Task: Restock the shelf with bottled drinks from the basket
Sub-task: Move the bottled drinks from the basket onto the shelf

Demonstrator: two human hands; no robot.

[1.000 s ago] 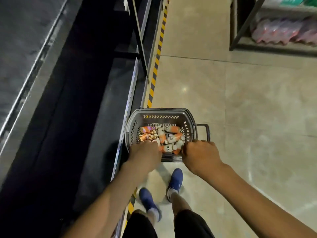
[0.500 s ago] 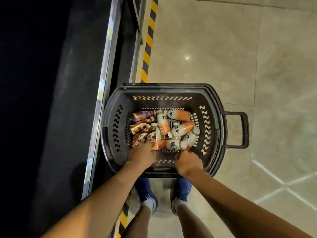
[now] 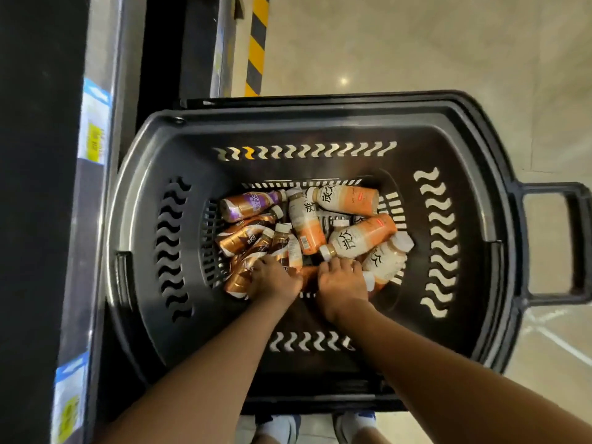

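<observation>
A black plastic basket (image 3: pixel 320 123) stands on the floor below me, with several bottled drinks lying loose in its bottom. Copper-brown coffee bottles (image 3: pixel 240 240) lie on the left and one has a purple label (image 3: pixel 246 205). Orange-and-white bottles (image 3: pixel 362 235) lie on the right. My left hand (image 3: pixel 272 278) is down among the brown ones, its fingers curled over a copper-brown bottle (image 3: pixel 238 280). Right beside it, my right hand (image 3: pixel 342 280) curls over an orange bottle (image 3: pixel 307 277) lying crosswise; most of that bottle is hidden under the hand.
The dark shelf runs along the left, its metal front edge (image 3: pixel 99 59) carrying blue-and-yellow price labels (image 3: pixel 93 139). The basket's pull handle (image 3: pixel 576 238) sticks out to the right. A yellow-black floor stripe (image 3: pixel 256 43) runs ahead, with beige tiles on the right. My shoes (image 3: pixel 278 427) show below the basket.
The view has dropped much closer to the basket. Both hands moved from its near rim down onto the bottles in the bottom and curled over them.
</observation>
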